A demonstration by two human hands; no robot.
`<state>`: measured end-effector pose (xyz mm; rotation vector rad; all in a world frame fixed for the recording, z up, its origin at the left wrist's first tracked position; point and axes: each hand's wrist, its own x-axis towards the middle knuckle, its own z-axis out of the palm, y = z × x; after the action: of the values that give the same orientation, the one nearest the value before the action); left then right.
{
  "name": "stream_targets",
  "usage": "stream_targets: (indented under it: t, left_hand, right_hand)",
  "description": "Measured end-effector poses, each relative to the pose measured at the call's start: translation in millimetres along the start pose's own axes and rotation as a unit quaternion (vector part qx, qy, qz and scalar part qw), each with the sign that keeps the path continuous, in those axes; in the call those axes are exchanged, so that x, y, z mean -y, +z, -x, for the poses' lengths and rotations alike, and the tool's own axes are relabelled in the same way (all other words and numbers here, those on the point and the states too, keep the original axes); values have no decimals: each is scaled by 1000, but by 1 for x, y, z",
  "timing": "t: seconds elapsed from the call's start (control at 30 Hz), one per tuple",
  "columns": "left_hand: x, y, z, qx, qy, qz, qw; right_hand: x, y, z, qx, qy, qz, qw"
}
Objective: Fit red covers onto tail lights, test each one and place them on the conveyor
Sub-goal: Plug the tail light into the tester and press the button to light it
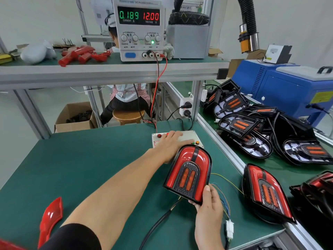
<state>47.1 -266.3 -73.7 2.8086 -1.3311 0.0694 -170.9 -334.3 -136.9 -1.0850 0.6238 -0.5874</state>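
On green bench (90,159): one held tail light (188,175), one loose cover (50,219).

White walls (36,20), green-topped aluminium workbench (81,159), wooden stool (128,116).

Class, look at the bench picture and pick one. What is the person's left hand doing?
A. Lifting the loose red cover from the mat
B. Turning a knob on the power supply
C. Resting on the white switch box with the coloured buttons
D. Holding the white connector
C: the left hand lies flat across the white switch box, fingers straight, while the right hand holds the covered tail light by its lower edge.
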Motion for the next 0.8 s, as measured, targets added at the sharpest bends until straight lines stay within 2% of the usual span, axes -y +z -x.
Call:
stream_targets:
  t: [0.13, 0.2, 0.27, 0.33, 0.4, 0.53, 0.67, 0.8]
  left_hand:
    - [-8, -8, 26, -118, -32, 87, 989]
    - [-11, -9, 43, -212, -69, 169, 960]
    - [-17, -9, 66, -280, -128, 273, 911]
    - [-25, -8, 91, -270, -188, 373, 868]
    - [-35, -4, 113, -210, -227, 444, 841]
    - [-50, 8, 151, -128, -241, 556, 785]
    - [-54, 10, 174, -94, -269, 611, 738]
    - [-54, 10, 194, -122, -290, 633, 707]
  right_hand:
    - [-1, 1, 0, 8, -7, 1, 1000]
    - [0, 2, 1, 9, -7, -4, 1000]
    - [1, 3, 2, 8, -6, -3, 1000]
    - [1, 3, 4, 1, -7, 11, 1000]
    - [3, 4, 6, 1, -12, 30, 999]
    - [4, 4, 8, 22, -24, 54, 998]
    - [6, 4, 15, 85, -38, 86, 992]
    - [9, 6, 20, 157, -53, 123, 978]
